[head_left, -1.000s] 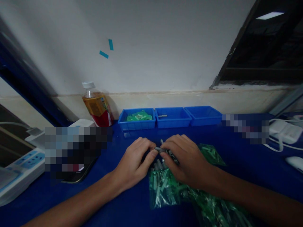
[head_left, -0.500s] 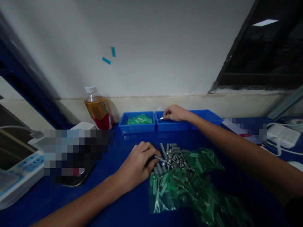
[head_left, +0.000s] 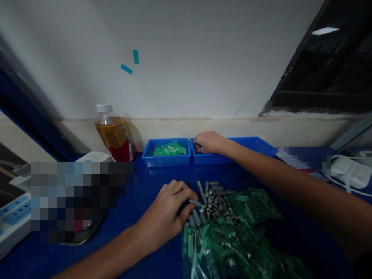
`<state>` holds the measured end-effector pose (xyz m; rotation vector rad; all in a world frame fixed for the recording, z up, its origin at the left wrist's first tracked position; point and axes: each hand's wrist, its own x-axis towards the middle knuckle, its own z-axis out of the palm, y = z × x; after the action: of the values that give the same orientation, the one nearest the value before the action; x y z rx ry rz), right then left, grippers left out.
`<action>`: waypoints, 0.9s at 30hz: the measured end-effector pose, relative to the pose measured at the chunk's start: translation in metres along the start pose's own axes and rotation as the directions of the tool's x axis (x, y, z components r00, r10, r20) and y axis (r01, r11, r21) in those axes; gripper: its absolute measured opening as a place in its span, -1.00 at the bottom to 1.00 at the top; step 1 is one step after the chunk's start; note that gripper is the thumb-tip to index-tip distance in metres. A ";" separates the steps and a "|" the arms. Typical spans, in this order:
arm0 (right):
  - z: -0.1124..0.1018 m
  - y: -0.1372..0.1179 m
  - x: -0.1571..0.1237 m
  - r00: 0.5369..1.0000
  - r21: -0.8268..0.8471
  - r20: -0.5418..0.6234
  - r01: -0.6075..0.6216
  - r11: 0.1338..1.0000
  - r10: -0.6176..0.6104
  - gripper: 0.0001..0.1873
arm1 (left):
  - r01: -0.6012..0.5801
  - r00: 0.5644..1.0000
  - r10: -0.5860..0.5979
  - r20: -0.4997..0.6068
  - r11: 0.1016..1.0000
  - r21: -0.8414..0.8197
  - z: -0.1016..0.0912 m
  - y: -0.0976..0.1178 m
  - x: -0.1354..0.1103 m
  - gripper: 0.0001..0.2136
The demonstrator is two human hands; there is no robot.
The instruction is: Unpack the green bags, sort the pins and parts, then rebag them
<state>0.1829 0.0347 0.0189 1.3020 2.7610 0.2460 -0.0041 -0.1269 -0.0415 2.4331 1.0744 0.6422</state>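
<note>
My left hand [head_left: 171, 213] rests on the blue tabletop at the left edge of a heap of metal pins [head_left: 217, 205]. Its thumb and index finger close on one slim metal pin [head_left: 195, 202]. Over the middle blue bin [head_left: 205, 159], my right hand [head_left: 209, 142] reaches down with curled fingers. The fingertips dip below the rim, so anything between them is hidden. Green plastic bags of pins [head_left: 209, 240] lie in front of the heap, and another green bag [head_left: 255, 205] lies at its right.
A blue bin [head_left: 167, 161] at the left holds a green bag [head_left: 171, 148]. Further left stand a drink bottle [head_left: 114, 135], a phone [head_left: 84, 236] and a white power strip [head_left: 14, 221]. Papers [head_left: 299, 164] and a white adapter [head_left: 351, 170] with cables lie to the right.
My right hand has lowered into the middle bin, and the pin seen at its fingertips before is out of sight. My left hand keeps its pinch; the view has shifted slightly.
</note>
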 end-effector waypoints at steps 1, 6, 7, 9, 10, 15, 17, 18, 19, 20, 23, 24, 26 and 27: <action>0.000 -0.002 0.001 1.000 -0.015 -0.011 -0.010 1.000 0.010 -0.81 | 0.001 1.000 -0.001 0.000 1.000 0.002 0.000 0.000 0.000 -0.88; 0.002 -0.001 0.003 0.996 -0.019 -0.043 -0.079 0.997 0.078 -0.79 | 0.030 1.000 -0.030 -0.002 0.999 0.029 0.000 0.000 -0.001 -0.88; 0.001 0.001 0.003 0.995 -0.005 -0.045 -0.088 0.996 0.087 -0.77 | 0.039 0.999 -0.039 -0.003 0.999 0.038 0.000 0.000 -0.001 -0.88; -0.002 0.004 -0.002 0.994 0.034 -0.053 -0.089 0.995 0.091 -0.73 | 0.052 0.999 -0.051 -0.011 0.997 0.055 0.000 0.000 0.000 -0.89; -0.004 0.005 -0.007 0.993 0.075 -0.079 -0.086 0.993 0.092 -0.73 | 0.056 0.998 -0.055 -0.019 0.997 0.062 0.000 0.001 0.000 -0.90; -0.003 -0.004 -0.055 0.915 0.356 -0.358 -0.048 0.933 0.184 -0.75 | 0.071 0.994 -0.066 -0.087 0.996 0.059 -0.001 0.003 0.002 -0.86; 0.004 -0.014 -0.079 0.887 0.370 -0.423 -0.015 0.929 0.183 -0.77 | 0.069 0.992 -0.064 -0.113 0.997 0.046 -0.003 0.004 0.002 -0.83; 0.007 -0.020 -0.090 0.872 0.372 -0.455 0.000 0.928 0.182 -0.79 | 0.068 0.991 -0.063 -0.121 0.997 0.042 -0.003 0.005 0.002 -0.82; 0.011 -0.028 -0.100 0.853 0.375 -0.490 0.017 0.927 0.183 -0.80 | 0.065 0.990 -0.060 -0.129 0.997 0.037 -0.004 0.005 0.002 -0.81; 0.014 -0.036 -0.110 0.834 0.380 -0.520 0.036 0.924 0.181 -0.82 | 0.061 0.989 -0.056 -0.137 0.998 0.031 -0.004 0.006 0.002 -0.81; 0.017 -0.067 -0.133 0.826 0.359 -0.547 0.084 0.930 0.137 -0.87 | 0.005 0.990 -0.007 -0.141 1.000 -0.011 -0.006 0.006 0.000 -0.79; 0.017 -0.077 -0.139 0.845 0.337 -0.523 0.085 0.938 0.111 -0.84 | -0.028 0.990 0.024 -0.139 0.999 -0.027 -0.006 0.007 0.000 -0.79; 0.016 -0.096 -0.147 0.883 0.298 -0.464 0.079 0.951 0.072 -0.79 | -0.095 0.987 0.088 -0.134 0.995 -0.041 -0.007 0.007 -0.001 -0.79; 0.016 -0.104 -0.149 0.895 0.287 -0.442 0.079 0.955 0.059 -0.81 | -0.119 0.984 0.112 -0.137 0.992 -0.041 -0.007 0.007 -0.001 -0.79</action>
<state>0.2014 -0.1436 -0.0151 1.4524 3.3013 0.1445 -0.0043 -0.1309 -0.0321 2.4527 0.9602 0.8709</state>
